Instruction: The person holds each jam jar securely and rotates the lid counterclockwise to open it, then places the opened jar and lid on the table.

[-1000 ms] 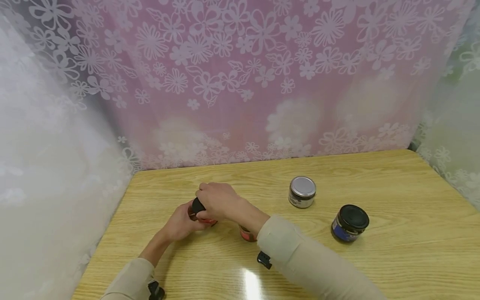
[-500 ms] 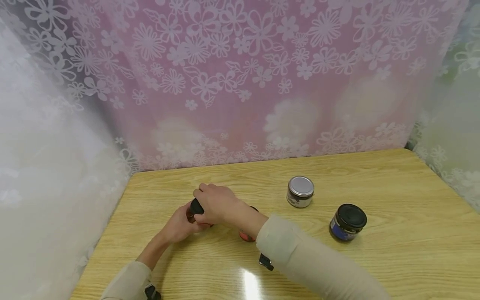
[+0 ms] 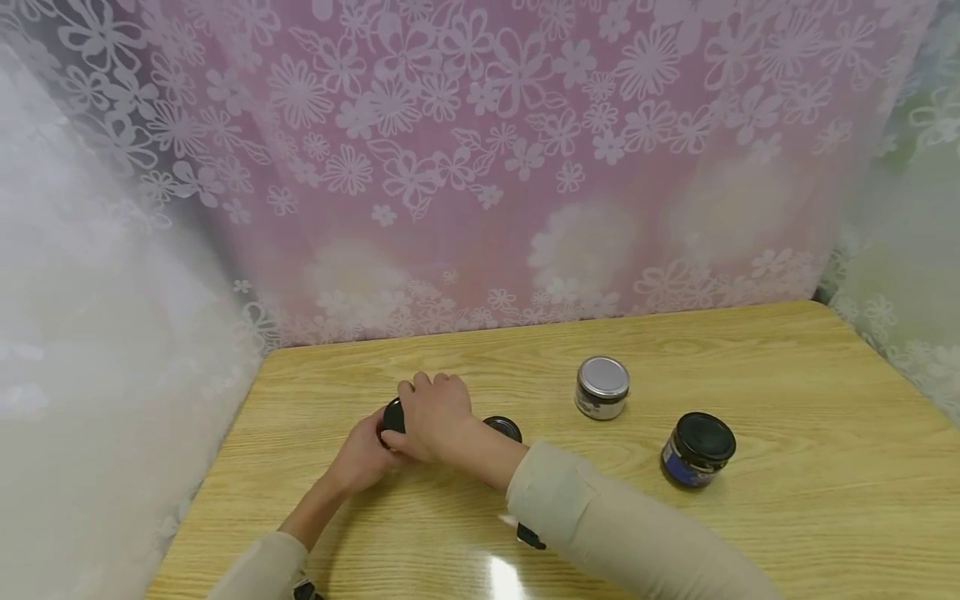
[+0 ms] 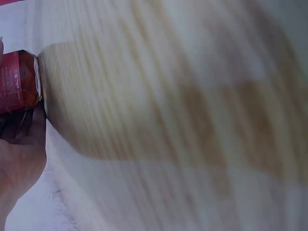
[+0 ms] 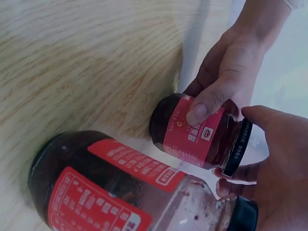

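A small glass jar (image 5: 185, 127) of dark contents, with a red label, is held by my left hand (image 3: 362, 457), whose thumb lies across the label in the right wrist view. Its black lid (image 3: 393, 418) is gripped by my right hand (image 3: 435, 418), thumb on one side and fingers on the other. In the right wrist view the lid (image 5: 238, 148) still sits on the jar's mouth. Just right of the hands stands another red-labelled jar (image 5: 120, 180) with a black lid, partly covered by my right forearm in the head view.
A jar with a silver lid (image 3: 603, 387) stands further back on the wooden table (image 3: 795, 375). Nearer and to its right is a jar with a black lid and blue label (image 3: 697, 450). Floral curtains (image 3: 450, 208) hang along the back and sides.
My right hand has turned on the lid, its fingers now reaching over the top. The neighbouring jar's black lid shows more above my forearm. My left hand keeps its hold on the small jar.
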The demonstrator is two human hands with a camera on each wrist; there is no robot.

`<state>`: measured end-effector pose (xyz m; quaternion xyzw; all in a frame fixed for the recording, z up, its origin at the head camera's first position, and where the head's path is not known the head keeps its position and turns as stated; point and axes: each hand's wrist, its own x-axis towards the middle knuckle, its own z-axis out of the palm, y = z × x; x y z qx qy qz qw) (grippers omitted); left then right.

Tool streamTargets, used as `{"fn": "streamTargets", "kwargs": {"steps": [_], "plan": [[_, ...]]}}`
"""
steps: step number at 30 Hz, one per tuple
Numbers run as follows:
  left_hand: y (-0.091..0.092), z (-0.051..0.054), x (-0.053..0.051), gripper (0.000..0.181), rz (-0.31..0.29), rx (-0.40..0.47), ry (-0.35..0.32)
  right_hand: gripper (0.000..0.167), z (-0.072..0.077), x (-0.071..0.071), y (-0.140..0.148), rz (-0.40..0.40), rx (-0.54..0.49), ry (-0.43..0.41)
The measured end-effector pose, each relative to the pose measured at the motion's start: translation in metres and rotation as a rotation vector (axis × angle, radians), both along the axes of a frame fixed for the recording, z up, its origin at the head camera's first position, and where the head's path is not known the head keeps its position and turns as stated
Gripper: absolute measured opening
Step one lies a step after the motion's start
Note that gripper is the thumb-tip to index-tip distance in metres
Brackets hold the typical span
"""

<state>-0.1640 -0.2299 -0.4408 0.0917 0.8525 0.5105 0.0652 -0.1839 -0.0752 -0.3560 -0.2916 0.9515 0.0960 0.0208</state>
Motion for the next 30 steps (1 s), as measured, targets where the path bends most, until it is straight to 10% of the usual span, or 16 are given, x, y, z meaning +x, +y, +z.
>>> {"fn": "streamTargets", "kwargs": {"steps": [30], "plan": [[-0.005,0.002,-0.004,0.049,-0.059,-0.009,0.03,0.06,-0.008,-0.008,0.008,0.148,-0.204,-0.088]]}}
